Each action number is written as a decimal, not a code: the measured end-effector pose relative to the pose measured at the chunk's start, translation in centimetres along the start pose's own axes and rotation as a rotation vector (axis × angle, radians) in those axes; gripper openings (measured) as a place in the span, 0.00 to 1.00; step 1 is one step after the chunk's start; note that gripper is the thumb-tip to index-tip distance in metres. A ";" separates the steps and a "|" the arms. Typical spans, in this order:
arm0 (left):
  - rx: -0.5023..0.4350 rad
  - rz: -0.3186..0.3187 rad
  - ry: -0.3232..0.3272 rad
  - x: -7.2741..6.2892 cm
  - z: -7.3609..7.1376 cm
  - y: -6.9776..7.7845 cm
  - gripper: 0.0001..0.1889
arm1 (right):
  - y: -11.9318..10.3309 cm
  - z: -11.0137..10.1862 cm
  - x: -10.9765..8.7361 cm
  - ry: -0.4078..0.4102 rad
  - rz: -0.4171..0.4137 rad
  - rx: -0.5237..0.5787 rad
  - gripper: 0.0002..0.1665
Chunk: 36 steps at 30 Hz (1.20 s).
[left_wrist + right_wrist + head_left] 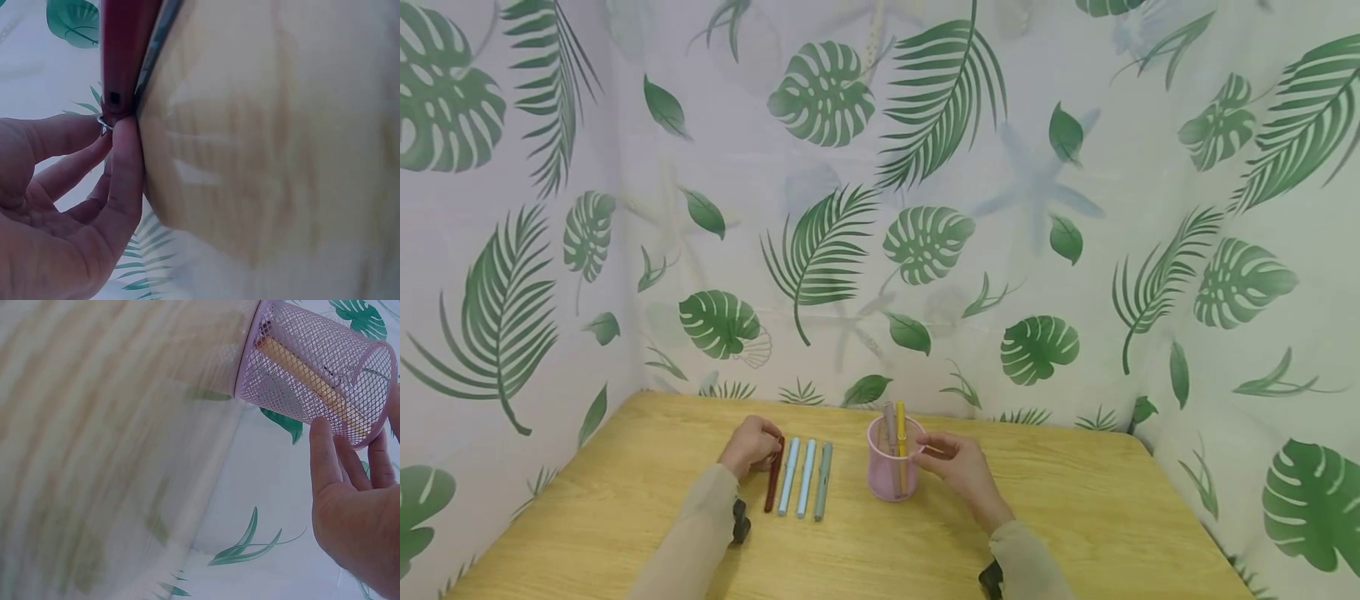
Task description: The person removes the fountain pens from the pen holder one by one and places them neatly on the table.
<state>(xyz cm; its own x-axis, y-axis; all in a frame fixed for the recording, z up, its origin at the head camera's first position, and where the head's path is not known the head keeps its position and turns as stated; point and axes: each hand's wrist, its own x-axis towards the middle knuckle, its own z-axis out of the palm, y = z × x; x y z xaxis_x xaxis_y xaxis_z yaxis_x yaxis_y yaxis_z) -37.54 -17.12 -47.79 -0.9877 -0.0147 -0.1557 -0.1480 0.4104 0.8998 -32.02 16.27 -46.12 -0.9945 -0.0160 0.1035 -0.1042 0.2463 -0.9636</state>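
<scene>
Our left grip (754, 443) pinches one end of a smooth dark red pen (773, 485), left of slim pale-blue pens (788, 479) on the wood-grained tabletop (850, 558). Our right grip (961, 468), loosely spread, touches the cylindrical pink mesh cup (882, 477) holding a yellow pen (901, 429).

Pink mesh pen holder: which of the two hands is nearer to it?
Right. The right hand is at the right side of the pink mesh pen holder, by its rim; the left hand is farther off to its left, pinching the dark red pen.
</scene>
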 end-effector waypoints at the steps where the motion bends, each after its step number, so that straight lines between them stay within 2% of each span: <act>1: 0.005 -0.002 0.001 0.0 0.0 0.0 0.16 | 0.0 0.0 0.0 0.002 0.001 -0.001 0.16; 7: 0.012 -0.024 -0.009 0.2 -0.2 -0.1 0.17 | 0.1 0.0 0.0 -0.001 -0.008 0.008 0.17; 12: -0.002 -0.009 -0.041 0.3 -0.4 -0.2 0.17 | 0.1 -0.1 -0.1 0.002 -0.009 0.028 0.18; 23: -0.008 -0.034 -0.075 0.2 -0.9 -0.8 0.16 | 0.1 0.0 -0.3 0.008 -0.001 -0.004 0.18; 36: -0.033 -0.050 -0.069 0.5 -1.2 -1.0 0.15 | 0.1 0.0 -0.1 -0.005 -0.008 0.003 0.19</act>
<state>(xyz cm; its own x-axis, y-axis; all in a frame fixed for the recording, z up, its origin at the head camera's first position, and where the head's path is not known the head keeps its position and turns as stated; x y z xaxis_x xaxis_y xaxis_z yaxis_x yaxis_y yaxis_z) -37.92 -18.60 -48.30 -0.9734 0.0283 -0.2275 -0.1999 0.3806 0.9029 -31.91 16.29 -46.24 -0.9936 -0.0233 0.1103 -0.1126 0.2437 -0.9633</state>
